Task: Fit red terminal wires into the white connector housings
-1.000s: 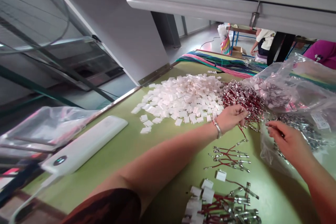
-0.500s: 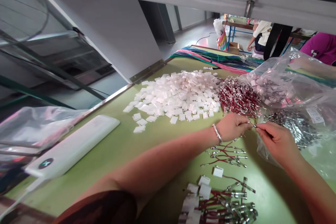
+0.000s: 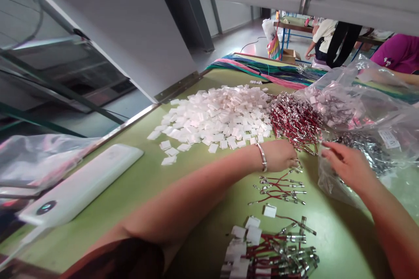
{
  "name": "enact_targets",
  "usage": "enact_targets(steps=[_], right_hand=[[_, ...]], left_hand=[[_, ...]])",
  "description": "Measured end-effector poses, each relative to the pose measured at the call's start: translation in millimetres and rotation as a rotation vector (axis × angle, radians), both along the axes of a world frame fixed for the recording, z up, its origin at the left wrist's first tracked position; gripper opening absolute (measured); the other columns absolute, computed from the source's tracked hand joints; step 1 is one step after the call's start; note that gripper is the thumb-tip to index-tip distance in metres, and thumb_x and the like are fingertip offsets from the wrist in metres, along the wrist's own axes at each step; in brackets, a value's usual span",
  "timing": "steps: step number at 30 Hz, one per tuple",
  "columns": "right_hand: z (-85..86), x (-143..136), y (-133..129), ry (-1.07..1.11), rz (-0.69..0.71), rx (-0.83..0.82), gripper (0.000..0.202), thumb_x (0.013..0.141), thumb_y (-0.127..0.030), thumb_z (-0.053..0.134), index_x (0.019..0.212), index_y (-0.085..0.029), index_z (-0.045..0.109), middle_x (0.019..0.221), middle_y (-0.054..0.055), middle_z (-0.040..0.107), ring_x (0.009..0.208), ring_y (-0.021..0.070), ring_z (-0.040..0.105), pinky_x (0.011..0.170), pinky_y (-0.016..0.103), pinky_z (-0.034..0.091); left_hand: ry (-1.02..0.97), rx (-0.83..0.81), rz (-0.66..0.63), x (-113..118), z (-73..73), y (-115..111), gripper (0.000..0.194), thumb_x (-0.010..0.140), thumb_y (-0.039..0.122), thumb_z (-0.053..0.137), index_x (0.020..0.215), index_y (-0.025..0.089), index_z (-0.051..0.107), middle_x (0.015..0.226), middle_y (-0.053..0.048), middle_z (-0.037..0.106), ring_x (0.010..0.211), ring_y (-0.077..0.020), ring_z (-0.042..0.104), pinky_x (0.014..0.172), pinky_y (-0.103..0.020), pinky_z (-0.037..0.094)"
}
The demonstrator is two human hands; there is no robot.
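My left hand (image 3: pixel 283 155), with a bracelet at its wrist, is pinched on a short red wire with a metal end, mostly hidden under the fingers. Just below it lies a row of short red wires (image 3: pixel 281 194) with metal terminals. Thumb and forefinger apart, my right hand (image 3: pixel 350 165) holds nothing I can see, beside a clear plastic bag (image 3: pixel 334 183) and a heap of metal terminals (image 3: pixel 369 150). Ahead, between the hands, is a pile of red wires (image 3: pixel 294 120). Nearest me are wires with white connector housings (image 3: pixel 235 250) and glass-like tubes (image 3: pixel 304 259).
A large heap of white housings (image 3: pixel 216 115) covers the middle of the green table (image 3: pixel 183 187). At left lies a white power bank (image 3: pixel 88 183) with a cable. Long coloured wires (image 3: pixel 255 67) run along the back. Other people (image 3: pixel 396 54) sit beyond, under a lamp bar.
My hands were together at a small metal piece; now they are apart. The left has moved left and down toward the wire row, and the right has opened beside the bag.
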State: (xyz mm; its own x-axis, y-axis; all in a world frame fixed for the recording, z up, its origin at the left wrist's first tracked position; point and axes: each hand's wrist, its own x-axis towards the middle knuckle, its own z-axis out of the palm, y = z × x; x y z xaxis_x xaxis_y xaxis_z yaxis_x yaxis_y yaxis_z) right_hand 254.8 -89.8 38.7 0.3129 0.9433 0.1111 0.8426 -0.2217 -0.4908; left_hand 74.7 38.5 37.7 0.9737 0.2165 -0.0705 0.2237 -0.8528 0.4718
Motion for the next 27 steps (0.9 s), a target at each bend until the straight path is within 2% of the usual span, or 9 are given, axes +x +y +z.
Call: enact_targets(steps=[5,8,10,13,16,19,22,24,27], right_hand=[[10.8,37,-6,-0.139,-0.137,0.094,0.033,0.083,-0.045,0.049,0.094,-0.023,0.071,0.084,0.004,0.073,0.071,0.0200,0.064,0.063,0.029,0.045],[16.3,50,-9,-0.229,-0.159,0.021,0.030,0.082,-0.043,0.049,0.092,-0.024,0.070,0.079,0.003,0.072,0.067,0.0207,0.063,0.061,0.030,0.042],[17.4,55,-10,-0.288,-0.113,-0.113,0.025,0.082,-0.039,0.049,0.085,-0.025,0.070,0.073,0.002,0.071,0.062,0.0195,0.061,0.057,0.029,0.039],[13.5,56,-11,-0.295,0.062,-0.362,0.020,0.080,-0.033,0.051,0.073,-0.025,0.068,0.067,0.000,0.068,0.056,0.0161,0.057,0.052,0.027,0.033],[3.7,49,-9,-0.270,0.159,-0.499,0.013,0.076,-0.030,0.056,0.071,-0.024,0.066,0.065,0.000,0.066,0.056,0.0143,0.055,0.049,0.025,0.029],[-6.6,42,-6,-0.337,0.180,-0.537,0.009,0.073,-0.026,0.058,0.067,-0.023,0.063,0.066,0.001,0.065,0.056,0.0143,0.054,0.050,0.024,0.027],[-11.4,42,-4,-0.390,0.213,-0.508,0.017,0.076,-0.024,0.054,0.061,-0.021,0.062,0.063,0.003,0.064,0.056,0.0145,0.053,0.051,0.025,0.026],[-10.3,44,-2,-0.392,0.191,-0.464,0.021,0.078,-0.024,0.052,0.060,-0.021,0.062,0.062,0.003,0.064,0.056,0.0149,0.053,0.051,0.026,0.027],[-4.3,43,-1,-0.385,0.032,-0.333,0.019,0.081,-0.028,0.049,0.068,-0.021,0.061,0.063,0.003,0.065,0.055,0.0159,0.054,0.051,0.027,0.028]], left_hand=[[0.083,-0.203,-0.175,-7,7.3,2,0.036,0.083,0.022,0.054,0.048,0.016,0.050,0.049,0.001,0.050,0.048,-0.0106,0.040,0.052,-0.023,0.031],[0.039,-0.091,-0.068,-3,5.5,1,0.031,0.087,0.022,0.049,0.058,0.016,0.058,0.058,-0.001,0.057,0.054,-0.0121,0.047,0.058,-0.024,0.035],[0.001,0.025,0.037,3,-1.6,0,0.027,0.090,0.021,0.046,0.070,0.016,0.064,0.071,-0.004,0.064,0.065,-0.0147,0.054,0.063,-0.026,0.037],[-0.025,0.120,0.058,13,-19.9,-3,0.013,0.087,0.021,0.053,0.089,0.017,0.065,0.091,-0.005,0.066,0.082,-0.0187,0.059,0.069,-0.028,0.040],[-0.024,0.166,0.053,18,-37.8,-5,0.008,0.084,0.022,0.059,0.089,0.018,0.064,0.092,-0.005,0.065,0.083,-0.0189,0.059,0.066,-0.027,0.041],[-0.061,0.173,0.033,20,-44.9,-4,0.009,0.087,0.022,0.055,0.085,0.017,0.062,0.090,-0.005,0.063,0.080,-0.0175,0.058,0.065,-0.026,0.041],[-0.241,0.083,0.024,19,-39.4,1,0.010,0.088,0.019,0.051,0.083,0.016,0.059,0.093,-0.006,0.061,0.086,-0.0172,0.056,0.073,-0.028,0.043],[-0.407,-0.060,0.073,17,-32.3,4,0.011,0.088,0.017,0.049,0.082,0.016,0.058,0.092,-0.005,0.062,0.089,-0.0163,0.056,0.079,-0.029,0.044],[-0.501,-0.347,0.239,14,-24.0,6,0.010,0.088,0.015,0.046,0.083,0.017,0.055,0.079,-0.002,0.063,0.073,-0.0119,0.057,0.069,-0.025,0.045]])
